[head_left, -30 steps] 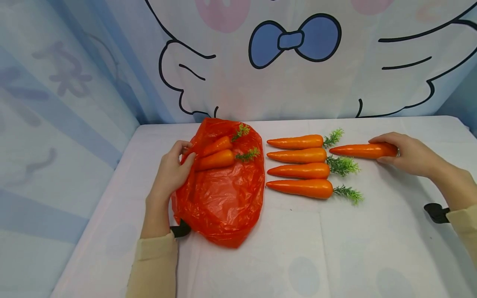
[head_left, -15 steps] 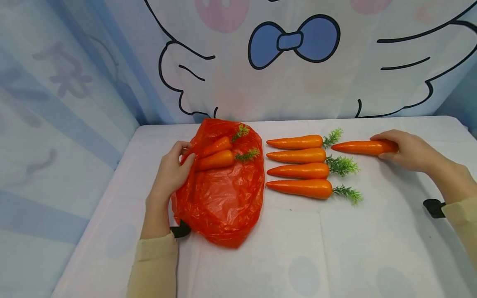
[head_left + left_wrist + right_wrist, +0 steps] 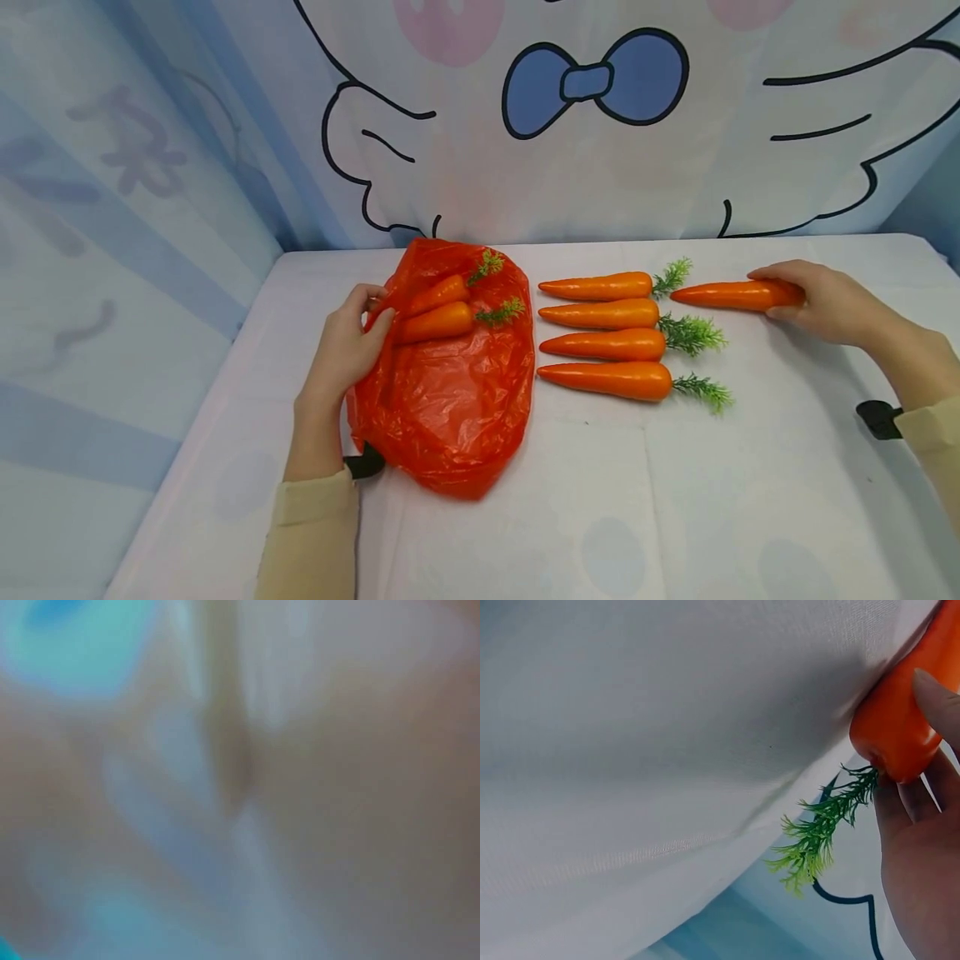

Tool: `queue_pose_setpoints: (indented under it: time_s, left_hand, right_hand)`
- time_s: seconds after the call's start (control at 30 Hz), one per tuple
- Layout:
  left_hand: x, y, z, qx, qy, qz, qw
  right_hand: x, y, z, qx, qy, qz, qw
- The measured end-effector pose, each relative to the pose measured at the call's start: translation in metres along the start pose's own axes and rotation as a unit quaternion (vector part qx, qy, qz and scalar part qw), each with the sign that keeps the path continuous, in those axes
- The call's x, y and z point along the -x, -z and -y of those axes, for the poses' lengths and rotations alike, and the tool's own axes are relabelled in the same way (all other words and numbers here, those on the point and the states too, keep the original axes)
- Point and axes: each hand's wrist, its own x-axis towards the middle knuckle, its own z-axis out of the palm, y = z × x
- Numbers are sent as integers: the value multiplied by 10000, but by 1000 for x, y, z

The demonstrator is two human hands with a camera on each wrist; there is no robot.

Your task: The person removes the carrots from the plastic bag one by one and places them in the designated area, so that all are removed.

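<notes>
In the head view my left hand point(image 3: 341, 342) pinches the left edge of a red plastic bag point(image 3: 457, 417). Two carrots point(image 3: 438, 322) with green tops lie at the bag's far part. My right hand point(image 3: 836, 304) holds another carrot point(image 3: 720, 295) by its thick end, the tip pointing left. The right wrist view shows the thumb point(image 3: 937, 701) on that carrot and its leafy top point(image 3: 821, 832) hanging past the fingers. Between bag and right hand, several carrots point(image 3: 603, 343) lie side by side, tips left. The left wrist view is too blurred to read.
A white cloth point(image 3: 600, 517) covers the table. Behind it hangs a printed curtain point(image 3: 592, 183) with a blue bow, and a pale blue patterned cloth point(image 3: 112, 350) runs along the left side. A dark wrist-worn piece point(image 3: 879, 419) sits near the right sleeve.
My right hand has shifted the carrot slightly to the right and toward the back. The left hand, the bag and the row of carrots look the same.
</notes>
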Motion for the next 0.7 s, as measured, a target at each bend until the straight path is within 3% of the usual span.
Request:
queue_pose_setpoints:
  time_s: [0.43,0.7]
  left_hand:
    - [1,1,-1,-24,-51,-84,9999]
    - [1,1,0,4,-100,-87,9999]
  right_hand:
    - [2,6,8,196,368,-181,9990]
    - [2,10,14,47,478,-349,9982]
